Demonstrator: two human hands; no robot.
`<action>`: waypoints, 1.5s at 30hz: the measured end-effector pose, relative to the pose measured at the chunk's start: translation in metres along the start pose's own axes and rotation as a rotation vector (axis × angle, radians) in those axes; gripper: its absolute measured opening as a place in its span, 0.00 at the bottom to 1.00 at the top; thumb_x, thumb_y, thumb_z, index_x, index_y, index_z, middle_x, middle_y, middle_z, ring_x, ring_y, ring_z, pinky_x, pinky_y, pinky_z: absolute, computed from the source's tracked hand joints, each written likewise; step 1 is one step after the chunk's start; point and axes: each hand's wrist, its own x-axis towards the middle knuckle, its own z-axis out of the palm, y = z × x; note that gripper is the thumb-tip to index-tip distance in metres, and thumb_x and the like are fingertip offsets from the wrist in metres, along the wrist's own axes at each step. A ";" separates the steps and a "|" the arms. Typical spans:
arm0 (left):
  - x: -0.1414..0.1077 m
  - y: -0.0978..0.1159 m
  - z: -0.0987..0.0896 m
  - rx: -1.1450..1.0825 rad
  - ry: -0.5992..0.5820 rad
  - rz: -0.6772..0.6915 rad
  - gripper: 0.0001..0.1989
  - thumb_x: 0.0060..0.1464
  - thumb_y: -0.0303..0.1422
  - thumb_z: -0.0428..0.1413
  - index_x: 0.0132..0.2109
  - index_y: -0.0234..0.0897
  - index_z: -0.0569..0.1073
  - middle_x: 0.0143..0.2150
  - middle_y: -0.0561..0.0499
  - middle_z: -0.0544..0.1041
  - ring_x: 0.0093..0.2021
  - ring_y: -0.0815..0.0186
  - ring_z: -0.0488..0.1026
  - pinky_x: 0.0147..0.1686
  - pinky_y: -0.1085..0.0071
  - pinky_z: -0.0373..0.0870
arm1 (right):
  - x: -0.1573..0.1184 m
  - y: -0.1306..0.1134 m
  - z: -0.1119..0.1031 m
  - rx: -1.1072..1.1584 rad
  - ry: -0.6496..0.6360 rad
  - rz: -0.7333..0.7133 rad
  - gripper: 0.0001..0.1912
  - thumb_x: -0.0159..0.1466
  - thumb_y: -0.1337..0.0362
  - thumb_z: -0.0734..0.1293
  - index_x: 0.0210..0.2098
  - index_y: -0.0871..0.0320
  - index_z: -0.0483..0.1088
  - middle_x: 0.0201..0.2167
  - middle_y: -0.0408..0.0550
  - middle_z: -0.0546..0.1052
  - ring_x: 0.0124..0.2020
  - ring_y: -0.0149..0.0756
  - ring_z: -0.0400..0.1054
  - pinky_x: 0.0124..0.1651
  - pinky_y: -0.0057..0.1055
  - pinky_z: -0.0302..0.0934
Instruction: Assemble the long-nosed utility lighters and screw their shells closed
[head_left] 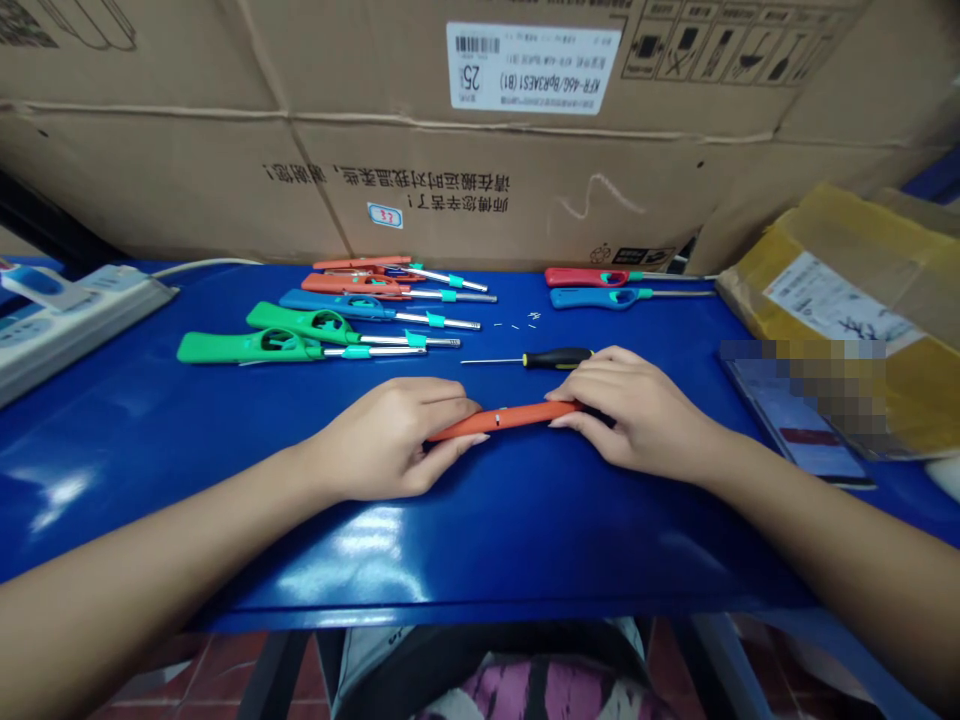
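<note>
An orange lighter handle [517,415] is held edge-up above the blue table, one end in each hand. My left hand [401,435] is closed round its left end, thumb below and fingers above. The right end is pinched by my right hand [634,415], which hides that tip. Just beyond my right hand lies a screwdriver [559,358] with a black and yellow handle, its shaft pointing left. Several small pale pins [532,316] are scattered behind it. Further left rest green lighters [247,347], a blue lighter [337,303] and orange lighters [360,284], with teal pieces on their metal tubes.
A red lighter [585,277] and another blue lighter [589,298] lie at the back right. Beside them stand a yellow-taped box [840,270] and a phone-like flat device [814,440]. A power strip [82,315] is at left; a large cardboard carton [420,150] walls the back.
</note>
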 end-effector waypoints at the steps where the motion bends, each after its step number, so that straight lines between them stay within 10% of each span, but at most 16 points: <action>1: 0.000 0.001 0.000 -0.005 0.002 -0.016 0.14 0.68 0.34 0.50 0.44 0.30 0.78 0.34 0.46 0.75 0.33 0.65 0.71 0.35 0.69 0.68 | 0.000 -0.001 0.000 -0.001 0.003 0.012 0.09 0.70 0.61 0.64 0.42 0.58 0.75 0.38 0.51 0.82 0.38 0.41 0.75 0.49 0.41 0.61; 14: 0.019 0.023 0.010 -1.236 0.159 -0.831 0.17 0.69 0.39 0.47 0.54 0.31 0.71 0.22 0.56 0.68 0.16 0.75 0.61 0.15 0.81 0.57 | 0.004 -0.013 -0.004 -0.132 -0.057 -0.053 0.24 0.73 0.53 0.60 0.62 0.60 0.68 0.48 0.56 0.77 0.40 0.44 0.75 0.37 0.37 0.68; 22: 0.004 0.009 0.007 -0.191 0.134 -0.116 0.17 0.66 0.37 0.56 0.58 0.36 0.73 0.50 0.47 0.79 0.48 0.64 0.77 0.52 0.71 0.72 | 0.001 -0.014 -0.007 -0.078 -0.032 -0.033 0.19 0.74 0.61 0.59 0.57 0.62 0.72 0.50 0.54 0.79 0.44 0.43 0.77 0.41 0.38 0.72; 25: 0.001 0.006 0.008 -0.003 0.104 0.013 0.18 0.68 0.36 0.53 0.60 0.31 0.72 0.43 0.46 0.79 0.40 0.66 0.77 0.43 0.74 0.73 | -0.001 -0.013 -0.007 -0.034 -0.011 -0.084 0.16 0.73 0.64 0.59 0.53 0.64 0.74 0.50 0.54 0.81 0.47 0.43 0.77 0.46 0.37 0.72; 33: 0.003 0.010 0.011 0.088 0.074 0.066 0.18 0.69 0.36 0.52 0.59 0.30 0.72 0.34 0.50 0.74 0.31 0.67 0.74 0.32 0.74 0.71 | 0.000 -0.021 -0.002 -0.091 0.020 -0.116 0.16 0.73 0.59 0.61 0.51 0.62 0.75 0.48 0.52 0.82 0.46 0.43 0.78 0.47 0.38 0.71; 45: 0.004 0.017 0.019 -0.027 0.063 -0.032 0.16 0.69 0.39 0.52 0.55 0.34 0.74 0.45 0.48 0.82 0.41 0.65 0.80 0.43 0.73 0.74 | 0.003 -0.027 0.001 0.025 -0.076 -0.021 0.15 0.73 0.61 0.59 0.44 0.61 0.75 0.40 0.51 0.81 0.40 0.41 0.76 0.44 0.37 0.67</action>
